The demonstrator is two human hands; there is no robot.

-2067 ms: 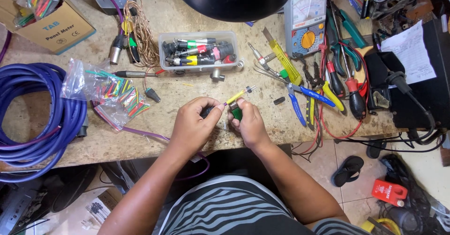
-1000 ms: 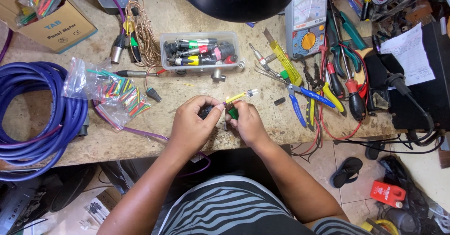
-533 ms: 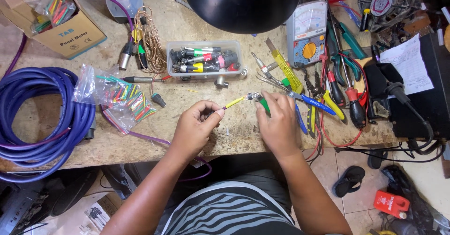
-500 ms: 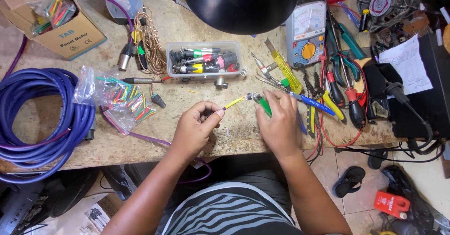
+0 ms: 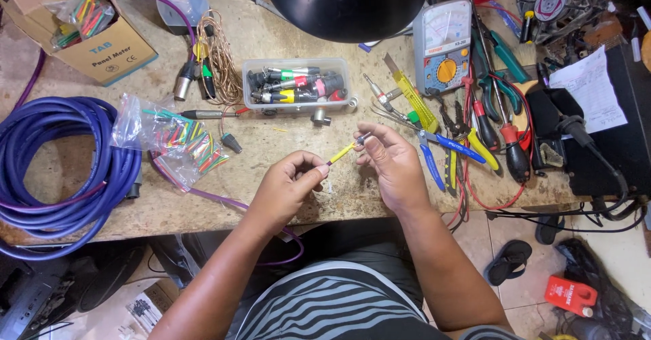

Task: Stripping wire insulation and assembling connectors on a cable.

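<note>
**Two hands hold a thin yellow piece**

The left hand [image 5: 288,184] pinches the near end of a thin yellow wire piece [image 5: 342,153]. The right hand [image 5: 393,163] pinches its far end. It hangs above the table [image 5: 305,136], near the clear box [image 5: 298,85].

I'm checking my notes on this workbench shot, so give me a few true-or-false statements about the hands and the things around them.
1. Both hands, left hand and right hand, hold a thin yellow-sleeved piece between them. True.
2. The clear plastic tub is empty. False: it holds several connectors.
3. The coiled blue cable lies on the person's left. True.
4. The analog meter sits in the cardboard box. False: it lies on the bench, right of the tub.
</note>
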